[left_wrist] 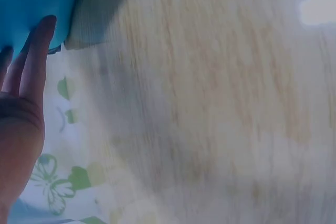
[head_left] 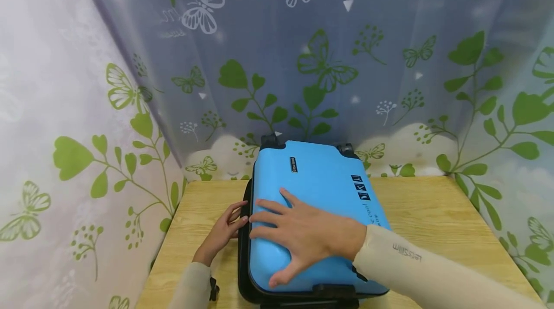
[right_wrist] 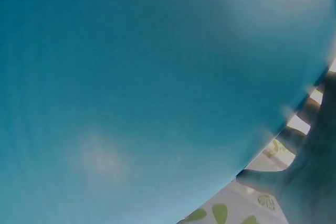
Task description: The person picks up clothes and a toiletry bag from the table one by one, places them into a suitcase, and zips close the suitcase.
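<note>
On the wooden table (head_left: 424,208) lies a blue suitcase (head_left: 320,169). The right hand (head_left: 298,229) spreads wide on top, gripping nothing, likely to keep it still. The left hand (head_left: 224,231) touches its black side (head_left: 244,263) with loose fingers, perhaps to steady it.

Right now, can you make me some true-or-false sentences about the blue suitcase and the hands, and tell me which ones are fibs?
1. The suitcase is on the table. True.
2. The right hand is squeezed into a fist. False: its fingers are spread out over the blue face.
3. The left hand is at the suitcase's black side edge. True.
4. The suitcase is standing up on its wheels. False: it is lying down, with the wheels at the end near the backdrop.
5. The backdrop is covered in racing cars. False: it shows butterflies and leafy plants.
</note>
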`<state>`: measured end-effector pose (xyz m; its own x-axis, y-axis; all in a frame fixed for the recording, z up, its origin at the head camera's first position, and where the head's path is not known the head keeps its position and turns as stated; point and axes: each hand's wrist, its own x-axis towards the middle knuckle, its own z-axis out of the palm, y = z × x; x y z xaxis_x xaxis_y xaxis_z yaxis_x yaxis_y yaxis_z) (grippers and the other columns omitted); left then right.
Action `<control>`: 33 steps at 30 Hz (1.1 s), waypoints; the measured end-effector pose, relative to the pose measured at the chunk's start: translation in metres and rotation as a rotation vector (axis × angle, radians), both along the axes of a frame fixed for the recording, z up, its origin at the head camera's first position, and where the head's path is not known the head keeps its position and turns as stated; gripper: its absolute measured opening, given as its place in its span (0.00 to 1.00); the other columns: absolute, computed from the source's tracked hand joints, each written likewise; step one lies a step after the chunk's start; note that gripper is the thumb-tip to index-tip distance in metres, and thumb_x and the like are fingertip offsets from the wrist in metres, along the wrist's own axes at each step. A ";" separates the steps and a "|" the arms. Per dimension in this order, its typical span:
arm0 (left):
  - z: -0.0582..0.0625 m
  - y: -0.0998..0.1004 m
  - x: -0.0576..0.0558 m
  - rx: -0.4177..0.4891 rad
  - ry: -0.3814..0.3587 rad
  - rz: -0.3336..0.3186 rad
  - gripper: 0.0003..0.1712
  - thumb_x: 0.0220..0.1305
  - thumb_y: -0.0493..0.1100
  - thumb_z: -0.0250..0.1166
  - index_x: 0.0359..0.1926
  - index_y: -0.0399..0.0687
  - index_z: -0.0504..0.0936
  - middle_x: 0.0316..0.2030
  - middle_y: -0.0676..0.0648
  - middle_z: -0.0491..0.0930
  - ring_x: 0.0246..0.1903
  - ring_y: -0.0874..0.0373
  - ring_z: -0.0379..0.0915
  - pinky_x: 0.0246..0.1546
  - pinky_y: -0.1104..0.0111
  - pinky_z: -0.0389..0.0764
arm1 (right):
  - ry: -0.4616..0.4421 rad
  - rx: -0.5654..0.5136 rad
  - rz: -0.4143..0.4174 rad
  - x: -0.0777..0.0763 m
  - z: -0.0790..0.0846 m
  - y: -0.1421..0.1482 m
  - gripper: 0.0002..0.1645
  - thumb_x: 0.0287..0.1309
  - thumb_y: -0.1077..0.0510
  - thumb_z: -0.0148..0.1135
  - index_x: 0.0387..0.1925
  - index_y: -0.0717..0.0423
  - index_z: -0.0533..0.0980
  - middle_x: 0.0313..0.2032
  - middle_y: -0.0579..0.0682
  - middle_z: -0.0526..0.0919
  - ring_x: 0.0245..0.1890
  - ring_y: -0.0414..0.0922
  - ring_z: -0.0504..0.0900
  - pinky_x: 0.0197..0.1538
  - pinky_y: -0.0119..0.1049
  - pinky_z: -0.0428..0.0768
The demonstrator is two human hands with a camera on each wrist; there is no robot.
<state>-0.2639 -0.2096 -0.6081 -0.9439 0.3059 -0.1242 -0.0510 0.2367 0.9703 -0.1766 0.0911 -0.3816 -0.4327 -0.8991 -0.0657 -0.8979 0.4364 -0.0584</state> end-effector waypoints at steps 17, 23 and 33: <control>-0.003 0.004 0.010 0.162 -0.121 0.009 0.39 0.85 0.55 0.58 0.88 0.61 0.56 0.86 0.46 0.57 0.83 0.44 0.58 0.79 0.41 0.68 | 0.038 0.117 0.008 0.004 -0.034 -0.030 0.50 0.69 0.14 0.47 0.81 0.32 0.67 0.84 0.42 0.63 0.88 0.50 0.53 0.82 0.68 0.61; -0.005 0.004 0.008 0.205 -0.141 -0.031 0.38 0.86 0.53 0.56 0.89 0.60 0.54 0.87 0.47 0.56 0.84 0.45 0.57 0.81 0.43 0.66 | 0.083 0.132 0.013 0.004 -0.044 -0.034 0.49 0.69 0.13 0.46 0.80 0.32 0.68 0.83 0.42 0.64 0.87 0.50 0.56 0.82 0.67 0.63; -0.005 0.007 0.009 0.224 -0.164 0.012 0.37 0.86 0.53 0.57 0.87 0.60 0.58 0.85 0.46 0.60 0.83 0.44 0.59 0.81 0.41 0.64 | 0.026 0.114 -0.005 0.005 -0.054 -0.034 0.49 0.71 0.14 0.45 0.83 0.30 0.63 0.86 0.41 0.57 0.88 0.50 0.51 0.84 0.67 0.57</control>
